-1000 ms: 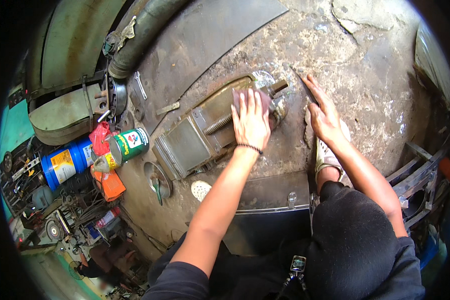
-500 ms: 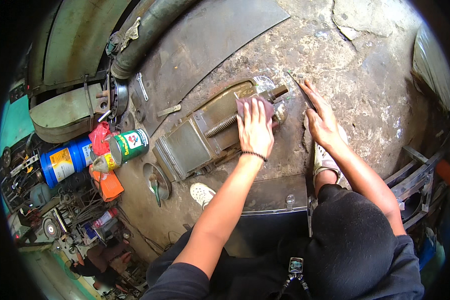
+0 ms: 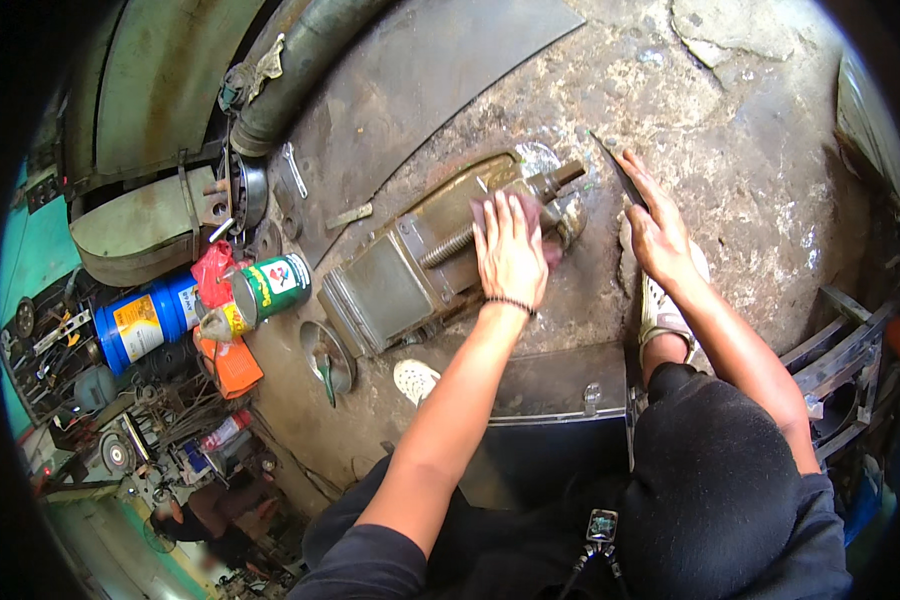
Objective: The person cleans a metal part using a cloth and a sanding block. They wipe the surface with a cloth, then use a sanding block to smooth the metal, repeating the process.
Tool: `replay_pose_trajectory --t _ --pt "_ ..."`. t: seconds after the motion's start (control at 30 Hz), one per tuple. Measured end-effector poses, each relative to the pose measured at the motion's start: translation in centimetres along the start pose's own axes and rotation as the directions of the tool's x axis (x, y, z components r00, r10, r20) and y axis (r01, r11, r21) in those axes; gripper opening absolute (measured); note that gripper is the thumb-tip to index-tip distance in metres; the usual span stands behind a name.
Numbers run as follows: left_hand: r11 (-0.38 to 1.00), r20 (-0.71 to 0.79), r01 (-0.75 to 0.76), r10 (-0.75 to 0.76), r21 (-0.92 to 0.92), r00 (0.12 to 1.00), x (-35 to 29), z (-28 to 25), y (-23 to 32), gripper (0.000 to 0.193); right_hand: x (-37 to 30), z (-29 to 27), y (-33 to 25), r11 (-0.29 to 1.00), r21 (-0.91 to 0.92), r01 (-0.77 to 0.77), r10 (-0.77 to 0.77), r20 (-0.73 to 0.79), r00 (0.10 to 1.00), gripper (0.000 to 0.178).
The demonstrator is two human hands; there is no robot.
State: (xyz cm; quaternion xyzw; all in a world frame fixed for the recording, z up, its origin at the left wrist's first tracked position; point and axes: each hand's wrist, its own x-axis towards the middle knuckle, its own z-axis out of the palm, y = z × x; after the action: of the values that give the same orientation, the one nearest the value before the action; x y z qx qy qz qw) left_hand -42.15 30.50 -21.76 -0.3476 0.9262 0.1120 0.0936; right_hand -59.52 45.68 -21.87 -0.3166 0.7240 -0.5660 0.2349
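A heavy grey-brown machine vise [image 3: 385,293] lies on the floor in front of me, its threaded screw [image 3: 448,247] exposed. My left hand [image 3: 511,265] is laid over a dull purplish rag [image 3: 532,213], fingers stretched out, pressing it onto the vise at the handle end of the screw. The palm covers part of the rag and the metal beneath. To the right, apart from the vise, my right hand [image 3: 662,245] grips a thin dark blade-like tool [image 3: 615,167], its tip pointing away from me. The tool's exact kind cannot be made out.
Left of the vise stand a metal bowl [image 3: 347,366] with a green-handled brush [image 3: 327,381], a green can [image 3: 285,284] and a blue bucket [image 3: 130,330]. A wrench [image 3: 294,170] lies near a flat metal sheet [image 3: 440,80]. A metal frame [image 3: 840,345] is at right.
The view has shifted slightly. My left hand and the rag have slid a little back along the vise, away from its handle end. The right hand keeps its hold on the tool.
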Motion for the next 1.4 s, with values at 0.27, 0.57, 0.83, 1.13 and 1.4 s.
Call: replay_pose_trajectory --t 0.27,0.57,0.83,1.13,1.4 --pt "0.989 0.027 -0.11 0.108 0.101 0.994 0.3 0.7 0.4 0.069 0.0 0.6 -0.1 0.996 -0.072 -0.048 0.049 0.01 0.999 0.063" --pt "0.984 0.117 -0.102 0.085 0.148 0.989 0.1 0.6 1.3 0.066 0.1 0.8 -0.1 0.999 -0.034 0.025 -0.024 0.034 0.999 0.063" --pt "0.988 -0.123 -0.096 0.111 0.122 0.986 2.6 1.0 1.1 0.062 0.0 0.4 0.3 1.0 -0.005 0.011 -0.011 0.017 1.0 0.062" --pt "0.998 0.064 -0.054 0.056 -0.029 0.996 -6.0 -2.7 -2.2 0.052 -0.1 -1.0 -0.1 1.0 0.0 -0.021 0.021 -0.015 1.0 0.064" --pt "0.918 -0.232 0.051 -0.153 -0.393 0.961 -4.9 -6.6 -6.2 0.044 -0.1 1.0 0.0 1.0 0.008 -0.023 0.022 0.081 0.996 0.069"
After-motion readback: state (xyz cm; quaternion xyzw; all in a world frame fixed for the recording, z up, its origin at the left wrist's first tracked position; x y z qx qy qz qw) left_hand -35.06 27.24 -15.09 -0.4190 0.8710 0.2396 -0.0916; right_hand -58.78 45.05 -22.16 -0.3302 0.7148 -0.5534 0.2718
